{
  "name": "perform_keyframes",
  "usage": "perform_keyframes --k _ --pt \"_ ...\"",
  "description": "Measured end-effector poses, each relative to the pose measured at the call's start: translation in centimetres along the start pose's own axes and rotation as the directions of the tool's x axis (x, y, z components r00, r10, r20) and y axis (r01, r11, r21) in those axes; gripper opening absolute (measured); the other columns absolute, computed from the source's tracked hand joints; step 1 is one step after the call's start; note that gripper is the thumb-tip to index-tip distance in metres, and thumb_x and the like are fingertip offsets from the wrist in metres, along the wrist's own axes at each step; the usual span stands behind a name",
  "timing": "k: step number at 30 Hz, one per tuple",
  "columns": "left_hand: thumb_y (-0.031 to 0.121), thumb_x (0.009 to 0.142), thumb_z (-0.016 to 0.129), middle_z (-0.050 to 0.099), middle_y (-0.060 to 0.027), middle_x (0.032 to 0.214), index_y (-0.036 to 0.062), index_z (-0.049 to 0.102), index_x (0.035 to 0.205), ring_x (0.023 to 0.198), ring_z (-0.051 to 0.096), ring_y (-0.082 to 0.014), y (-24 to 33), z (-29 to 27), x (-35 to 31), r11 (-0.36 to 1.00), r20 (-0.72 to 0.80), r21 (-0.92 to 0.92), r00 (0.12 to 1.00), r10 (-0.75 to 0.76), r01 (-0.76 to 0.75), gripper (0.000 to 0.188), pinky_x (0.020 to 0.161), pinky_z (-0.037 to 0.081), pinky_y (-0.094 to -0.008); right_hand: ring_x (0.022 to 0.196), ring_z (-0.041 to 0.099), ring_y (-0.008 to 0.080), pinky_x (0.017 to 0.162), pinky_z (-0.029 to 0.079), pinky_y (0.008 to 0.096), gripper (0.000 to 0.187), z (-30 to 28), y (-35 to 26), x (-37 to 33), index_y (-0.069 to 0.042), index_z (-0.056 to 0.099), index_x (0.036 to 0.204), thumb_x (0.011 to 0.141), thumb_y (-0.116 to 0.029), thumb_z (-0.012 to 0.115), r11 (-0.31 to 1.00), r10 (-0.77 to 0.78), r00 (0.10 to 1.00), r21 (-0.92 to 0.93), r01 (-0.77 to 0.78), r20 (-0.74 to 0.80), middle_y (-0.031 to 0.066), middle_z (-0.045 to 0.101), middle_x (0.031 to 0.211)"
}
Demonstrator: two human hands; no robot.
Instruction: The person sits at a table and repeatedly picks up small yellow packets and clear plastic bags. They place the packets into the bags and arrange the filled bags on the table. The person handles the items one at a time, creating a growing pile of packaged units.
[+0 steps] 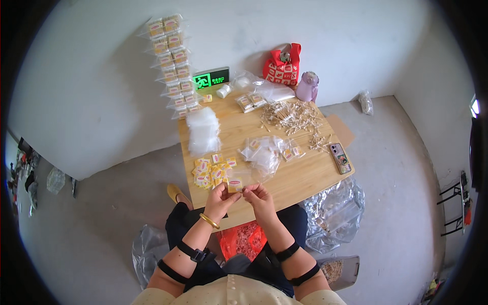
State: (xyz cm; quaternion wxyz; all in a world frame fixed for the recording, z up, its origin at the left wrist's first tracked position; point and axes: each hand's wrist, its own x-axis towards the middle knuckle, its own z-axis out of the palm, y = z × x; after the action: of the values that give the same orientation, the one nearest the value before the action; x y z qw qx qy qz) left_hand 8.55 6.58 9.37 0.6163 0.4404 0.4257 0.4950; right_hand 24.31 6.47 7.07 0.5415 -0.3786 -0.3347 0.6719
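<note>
At the near edge of the table, my left hand (218, 201) and my right hand (260, 199) pinch a small clear plastic bag from both sides. A yellow and white label card (235, 183) shows inside the bag. Just beyond my left hand lies a loose pile of similar label cards (203, 175). Farther out, past my right hand, sits a heap of clear bags (266, 158), several with cards in them. A stack of flat clear bags (203, 132) lies at the table's left edge. Loose cotton swabs (292, 117) are heaped toward the far right.
Packed swab bags rise in a tall stack (175, 66) at the far left, beside a lit exit sign (216, 77). A red bag (282, 66) and a purple bottle (307, 86) stand at the back. A phone (340, 158) lies near the right edge. Below is a red bag (243, 240).
</note>
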Motion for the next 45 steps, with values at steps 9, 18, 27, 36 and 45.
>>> perform_keyframes --k 9,18,27,36,45 --pt "0.008 0.083 0.072 0.066 -0.0025 0.07 -0.0036 0.065 0.08 0.067 0.06 -0.0054 3.2 -3.2 -2.8 0.877 0.052 0.48 0.998 -0.029 0.0 0.014 0.062 0.047 -0.0218 0.083 0.056 0.0071 0.076 0.044 0.0219 0.016 0.2 -4.5 -0.3 0.002 0.062 0.099 0.092 -0.012 0.063 0.791 0.015 0.977 -0.6 0.12 0.215 0.0022 0.064 0.09" --pt "0.013 0.084 0.071 0.067 -0.0043 0.078 0.0011 0.066 0.086 0.069 0.057 -0.0073 1.6 -7.5 -3.5 0.901 -0.063 0.433 0.997 0.051 -0.019 0.013 0.064 0.046 -0.0241 0.077 0.057 0.0078 0.071 0.045 0.0239 0.013 0.9 -2.1 -1.4 0.001 0.064 0.092 0.089 -0.011 0.066 0.799 0.083 0.963 -0.595 0.09 0.257 0.0022 0.065 0.082" --pt "0.026 0.084 0.069 0.068 -0.0102 0.071 0.0021 0.064 0.08 0.067 0.068 -0.0224 2.3 -2.4 -5.8 0.685 -0.115 0.705 0.925 0.362 -0.18 0.024 0.061 0.051 -0.0307 0.071 0.058 0.0101 0.068 0.046 0.0274 0.014 4.2 -0.5 -2.2 0.0 0.065 0.085 0.085 -0.013 0.07 0.7 -0.089 0.97 -0.679 0.222 0.225 0.0053 0.067 0.076" --pt "0.02 0.081 0.069 0.06 -0.0111 0.106 0.005 0.057 0.102 0.1 0.056 -0.0295 5.1 -1.8 -6.2 0.338 0.054 0.886 0.795 0.605 -0.317 0.028 0.089 0.043 -0.0398 0.079 0.059 0.0093 0.076 0.047 0.025 0.007 1.7 0.8 -1.5 -0.003 0.061 0.091 0.09 -0.009 0.064 0.982 0.03 0.984 -0.188 0.004 0.176 -0.0003 0.063 0.084" --pt "0.02 0.086 0.072 0.065 -0.0006 0.074 -0.0011 0.065 0.085 0.066 0.056 -0.0064 5.4 -3.4 -4.7 0.941 -0.161 0.33 0.978 0.13 -0.07 0.023 0.061 0.047 -0.0226 0.089 0.06 0.0115 0.085 0.048 0.0271 0.006 0.2 1.4 -1.4 -0.006 0.059 0.098 0.093 -0.008 0.061 0.938 0.108 0.93 0.274 -0.212 0.35 0.0011 0.062 0.094"
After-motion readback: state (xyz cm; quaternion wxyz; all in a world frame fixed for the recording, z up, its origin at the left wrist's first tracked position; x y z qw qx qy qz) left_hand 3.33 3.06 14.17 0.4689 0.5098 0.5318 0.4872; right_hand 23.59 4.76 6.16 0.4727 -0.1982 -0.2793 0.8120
